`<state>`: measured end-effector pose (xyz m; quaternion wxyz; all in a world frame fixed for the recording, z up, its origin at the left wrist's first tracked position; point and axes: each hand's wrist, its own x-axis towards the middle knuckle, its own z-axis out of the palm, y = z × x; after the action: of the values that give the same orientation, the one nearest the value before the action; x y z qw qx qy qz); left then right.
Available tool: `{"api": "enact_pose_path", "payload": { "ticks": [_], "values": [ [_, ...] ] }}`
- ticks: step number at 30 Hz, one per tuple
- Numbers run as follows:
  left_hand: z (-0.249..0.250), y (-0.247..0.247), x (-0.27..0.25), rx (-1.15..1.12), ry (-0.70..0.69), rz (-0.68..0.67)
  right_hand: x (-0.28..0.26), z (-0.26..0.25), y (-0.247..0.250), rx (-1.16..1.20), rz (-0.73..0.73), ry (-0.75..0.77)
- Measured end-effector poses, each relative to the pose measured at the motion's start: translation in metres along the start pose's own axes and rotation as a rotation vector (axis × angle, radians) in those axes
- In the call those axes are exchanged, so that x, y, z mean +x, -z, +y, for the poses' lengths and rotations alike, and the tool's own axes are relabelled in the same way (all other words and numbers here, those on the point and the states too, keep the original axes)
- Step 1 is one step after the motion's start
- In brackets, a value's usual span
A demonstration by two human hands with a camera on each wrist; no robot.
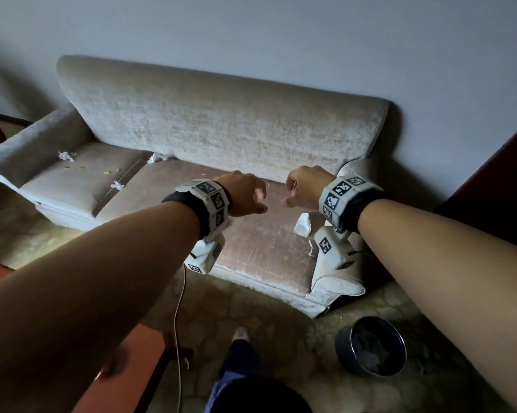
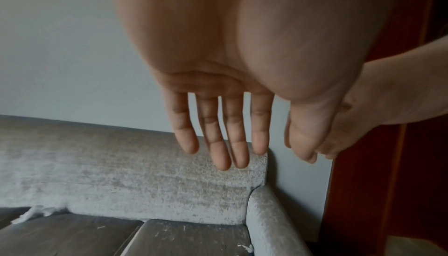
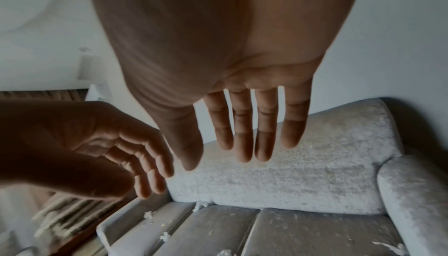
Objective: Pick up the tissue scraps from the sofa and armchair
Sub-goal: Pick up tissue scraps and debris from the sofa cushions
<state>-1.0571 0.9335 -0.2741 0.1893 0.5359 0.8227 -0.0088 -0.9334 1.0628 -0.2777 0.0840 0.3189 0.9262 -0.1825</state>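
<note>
White tissue scraps lie on the beige sofa (image 1: 221, 126). One scrap (image 1: 66, 156) sits by the left armrest, another (image 1: 157, 158) is in the seam under the backrest, and a small one (image 1: 117, 185) lies between the cushions. A larger scrap (image 1: 302, 224) lies on the right cushion, just below my right hand (image 1: 290, 193). My left hand (image 1: 261, 201) hovers beside it above the same cushion. Both hands are empty, with fingers (image 2: 218, 145) and fingers (image 3: 242, 135) hanging straight and relaxed. The seam scrap (image 2: 36, 212) and the seam scrap (image 3: 201, 204) show in both wrist views.
A round dark bin (image 1: 373, 345) stands on the patterned floor at the sofa's right front corner. A thin cable (image 1: 178, 323) hangs from my left wrist. A reddish-brown table (image 1: 126, 362) sits at lower left. Small yellowish crumbs (image 1: 107, 173) dot the left cushion.
</note>
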Motion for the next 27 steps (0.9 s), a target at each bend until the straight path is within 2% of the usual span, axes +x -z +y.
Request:
{"api": "enact_pose_path", "payload": {
  "ticks": [5,9,17,27],
  "values": [
    [-0.039,0.015,0.079,-0.099,-0.069,-0.013,0.056,0.015,0.003,0.009,-0.036,-0.177],
    [-0.053,0.027,0.135,-0.124,-0.135,-0.049,0.089,0.029,0.010,0.072,0.032,-0.304],
    [-0.052,0.018,0.203,-0.124,-0.246,-0.095,0.134,0.056,-0.003,0.147,0.015,-0.407],
    [-0.059,-0.022,0.269,-0.147,-0.175,-0.182,0.193,0.108,-0.039,0.235,-0.025,-0.488]
  ]
}}
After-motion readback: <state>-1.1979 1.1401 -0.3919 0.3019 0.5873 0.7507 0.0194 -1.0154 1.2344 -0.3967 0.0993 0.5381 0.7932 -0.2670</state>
